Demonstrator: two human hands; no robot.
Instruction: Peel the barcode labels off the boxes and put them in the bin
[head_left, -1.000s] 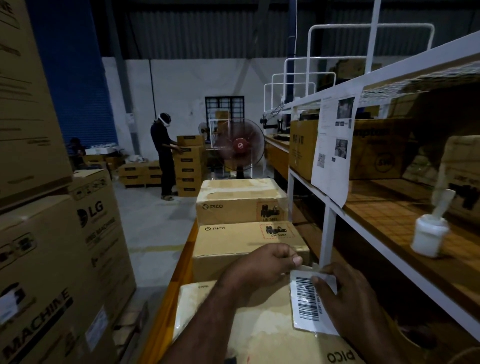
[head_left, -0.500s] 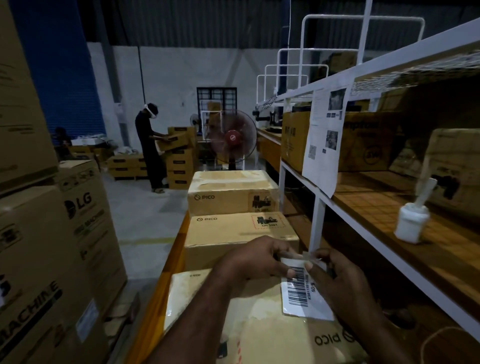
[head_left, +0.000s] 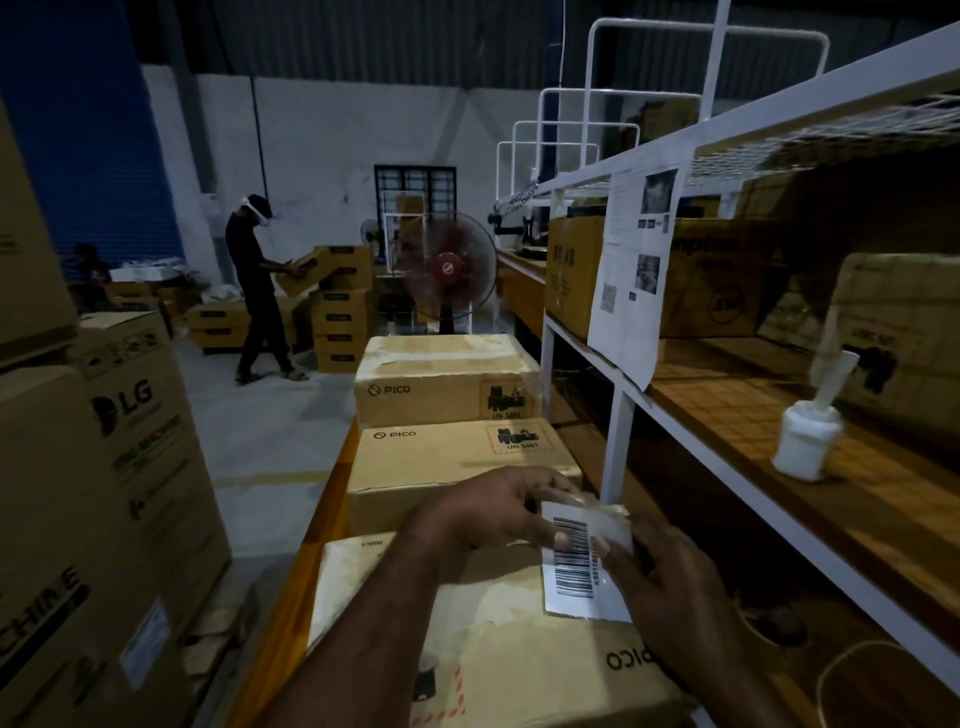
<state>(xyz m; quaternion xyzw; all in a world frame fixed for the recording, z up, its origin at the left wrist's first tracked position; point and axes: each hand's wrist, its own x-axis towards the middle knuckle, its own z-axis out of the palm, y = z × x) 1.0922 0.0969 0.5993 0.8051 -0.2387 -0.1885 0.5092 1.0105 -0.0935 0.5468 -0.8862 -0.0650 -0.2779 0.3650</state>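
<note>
Mid-peel: my left hand (head_left: 483, 512) and right hand (head_left: 670, 587) both have fingers pinching the barcode label (head_left: 576, 561) at its lifted top edge, lower half looks stuck on the near box (head_left: 467, 623), binning not yet done, no bin in view.

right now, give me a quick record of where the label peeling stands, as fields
label: white barcode label, top edge lifted, lower part on the nearest box
left grip: pinches the label's top edge
right grip: holds the label's right side
bin: not in view
behind: second box, then third box
</note>
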